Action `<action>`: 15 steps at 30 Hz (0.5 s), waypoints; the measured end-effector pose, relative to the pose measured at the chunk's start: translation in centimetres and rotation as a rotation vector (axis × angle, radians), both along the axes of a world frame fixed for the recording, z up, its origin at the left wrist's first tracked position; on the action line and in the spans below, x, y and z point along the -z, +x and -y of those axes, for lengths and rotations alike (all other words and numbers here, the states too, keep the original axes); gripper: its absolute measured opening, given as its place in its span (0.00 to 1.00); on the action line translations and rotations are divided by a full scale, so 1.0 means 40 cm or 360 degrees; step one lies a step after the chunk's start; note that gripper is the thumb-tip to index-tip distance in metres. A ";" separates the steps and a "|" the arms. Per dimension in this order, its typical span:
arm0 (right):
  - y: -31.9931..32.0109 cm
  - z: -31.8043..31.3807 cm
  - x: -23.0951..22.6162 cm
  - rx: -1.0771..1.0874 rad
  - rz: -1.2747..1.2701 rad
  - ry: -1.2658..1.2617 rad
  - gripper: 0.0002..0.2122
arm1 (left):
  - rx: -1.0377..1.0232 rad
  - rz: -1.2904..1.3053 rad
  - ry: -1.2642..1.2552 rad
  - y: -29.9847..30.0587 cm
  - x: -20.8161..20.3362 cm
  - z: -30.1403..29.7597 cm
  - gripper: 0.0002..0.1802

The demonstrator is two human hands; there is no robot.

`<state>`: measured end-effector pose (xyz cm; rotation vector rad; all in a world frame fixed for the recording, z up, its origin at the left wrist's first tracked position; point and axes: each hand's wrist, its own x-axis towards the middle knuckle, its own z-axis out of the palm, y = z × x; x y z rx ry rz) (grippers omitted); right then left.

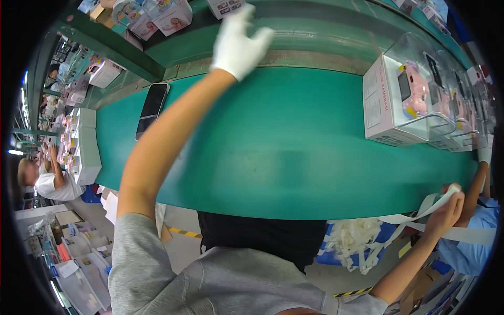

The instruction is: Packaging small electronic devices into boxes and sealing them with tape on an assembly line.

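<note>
My left hand (239,42) wears a white glove and is stretched across the green conveyor belt (283,147) to its far edge. Its fingers are spread and nothing is in it. It is nearest to a white box (226,6) on the far shelf. My right hand (446,206) is bare, low at the right below the belt's near edge, and closed on a long white strip (420,214). A row of white boxes with clear windows, each showing a pink toy camera (404,100), stands on the belt at the right.
A black phone (152,107) lies face up on the belt at the left. Below my right hand a blue bin (357,239) holds several loose white strips. A co-worker in a blue sleeve (472,239) stands at the right. More boxes (86,147) are stacked at the left.
</note>
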<state>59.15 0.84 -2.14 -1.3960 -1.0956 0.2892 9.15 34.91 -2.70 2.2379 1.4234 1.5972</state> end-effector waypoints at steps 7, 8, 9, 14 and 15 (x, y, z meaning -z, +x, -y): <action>-0.360 -0.050 0.002 -0.0823 -0.0009 -0.0084 0.11 | -0.0703 -0.1126 -0.0409 -0.245 -0.078 -0.327 0.25; -0.368 -0.056 0.013 -0.0806 -0.0023 -0.0121 0.11 | -0.0675 -0.1135 -0.0411 -0.238 -0.091 -0.328 0.25; -0.369 -0.057 0.025 -0.0779 -0.0031 -0.0163 0.11 | 0.0022 -0.0839 -0.0374 -0.220 -0.114 -0.301 0.26; -0.373 -0.052 0.053 -0.0682 -0.0157 -0.0269 0.10 | -0.0843 -0.1330 -0.0215 -0.153 -0.105 -0.407 0.17; -0.371 -0.052 0.057 -0.0638 -0.0137 -0.0267 0.09 | -0.0792 -0.1206 -0.0149 -0.156 -0.125 -0.414 0.15</action>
